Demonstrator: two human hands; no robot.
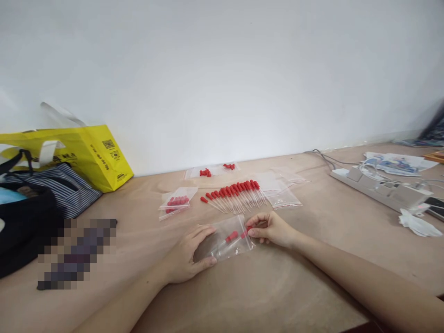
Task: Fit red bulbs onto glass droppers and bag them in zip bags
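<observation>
A clear zip bag (225,251) lies flat on the table in front of me. My left hand (190,254) grips its closed end, thumb on the near edge and fingers on the far edge. Inside rests a dropper with a red rubber bulb (231,237). At the bag's mouth, my right hand (265,229) pinches the red bulb of a second dropper (244,234), whose clear tube reaches into the bag. Just beyond the hands, a row of droppers (239,189) lies side by side, red bulbs pointing away from me.
Left of the row sits a bag of red-bulbed droppers (177,201); more filled bags (208,172) lie by the wall. Flat zip bags (285,198) are right of the row. A power strip (367,189) and crumpled tissue (418,223) stand right, a yellow bag (100,157) left.
</observation>
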